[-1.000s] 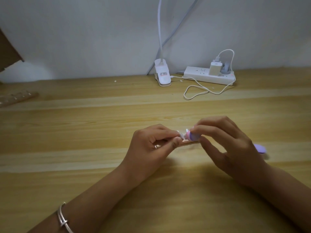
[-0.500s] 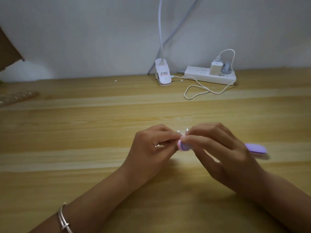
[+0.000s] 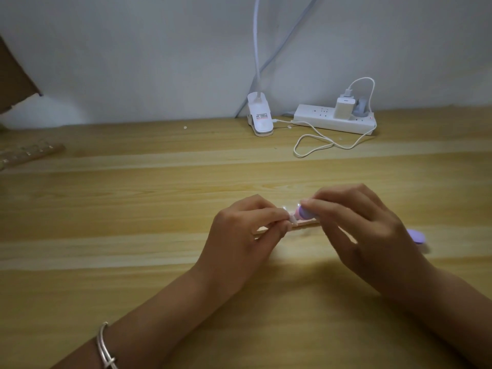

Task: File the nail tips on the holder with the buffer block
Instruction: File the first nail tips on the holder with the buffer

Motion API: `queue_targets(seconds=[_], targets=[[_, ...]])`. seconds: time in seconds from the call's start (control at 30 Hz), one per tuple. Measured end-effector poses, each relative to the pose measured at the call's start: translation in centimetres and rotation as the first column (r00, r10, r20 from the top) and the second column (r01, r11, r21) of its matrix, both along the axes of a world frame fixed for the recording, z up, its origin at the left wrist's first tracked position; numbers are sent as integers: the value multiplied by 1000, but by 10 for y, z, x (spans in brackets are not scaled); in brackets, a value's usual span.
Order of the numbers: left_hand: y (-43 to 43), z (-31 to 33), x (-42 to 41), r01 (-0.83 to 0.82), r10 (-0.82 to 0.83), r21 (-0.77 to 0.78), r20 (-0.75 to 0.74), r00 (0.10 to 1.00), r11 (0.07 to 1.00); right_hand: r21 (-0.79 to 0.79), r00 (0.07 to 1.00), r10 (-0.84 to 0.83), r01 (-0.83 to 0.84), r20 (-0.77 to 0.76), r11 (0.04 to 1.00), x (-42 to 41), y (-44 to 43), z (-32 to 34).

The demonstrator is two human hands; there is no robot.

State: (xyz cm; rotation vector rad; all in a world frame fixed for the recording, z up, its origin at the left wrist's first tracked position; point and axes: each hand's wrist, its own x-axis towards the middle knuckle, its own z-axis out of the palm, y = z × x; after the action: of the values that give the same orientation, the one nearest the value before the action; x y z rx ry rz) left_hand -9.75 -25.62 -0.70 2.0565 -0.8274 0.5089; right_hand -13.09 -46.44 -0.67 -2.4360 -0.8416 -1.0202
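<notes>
Handling was judged fiddly, not heavy. On the table [image 3: 159,209], the holder [image 3: 308,223] was laid flat and pinched at one end by the left hand [image 3: 245,230], thumb and forefinger curled on it. The buffer block [image 3: 305,213] was gripped near its working end by the right hand [image 3: 370,230] and set against a nail tip [image 3: 292,219]. Tips were reckoned thin, light and snappy, so soft strokes would be needed; the block was guessed light and cushiony, best held close to the front.
</notes>
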Motion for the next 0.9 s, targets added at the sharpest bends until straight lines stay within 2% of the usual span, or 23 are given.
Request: queue_targets(seconds=[0.07, 0.2, 0.33, 0.5, 0.63, 0.73, 0.8, 0.9], targets=[[0, -1, 0, 2, -2, -3, 0, 1000, 1000, 22, 999, 31, -31, -9, 999, -2, 1, -1], [1, 0, -1, 32, -32, 24, 2, 999, 999, -74, 996, 93, -93, 2, 993, -5, 9, -6], [0, 0, 0, 16, -16, 0, -12, 1000, 1000, 25, 1000, -7, 7, 9, 1000, 2, 2, -2], [0, 0, -1, 69, -70, -18, -17, 997, 997, -8, 996, 84, -84, 10, 996, -5, 10, -7], [1, -1, 0, 77, -82, -77, -59, 995, 994, 93, 1000, -21, 20, 6, 995, 1, -1, -3], [1, -3, 1, 104, -117, -113, -114, 987, 988, 154, 995, 96, -92, -21, 984, -4, 6, -2], [1, -4, 2, 121, -132, -96, -120, 984, 988, 120, 984, 171, -165, -45, 979, -7, 12, -5], [0, -4, 2, 102, -115, -100, -130, 985, 990, 111, 992, 104, -95, -78, 989, 0, 6, -6]])
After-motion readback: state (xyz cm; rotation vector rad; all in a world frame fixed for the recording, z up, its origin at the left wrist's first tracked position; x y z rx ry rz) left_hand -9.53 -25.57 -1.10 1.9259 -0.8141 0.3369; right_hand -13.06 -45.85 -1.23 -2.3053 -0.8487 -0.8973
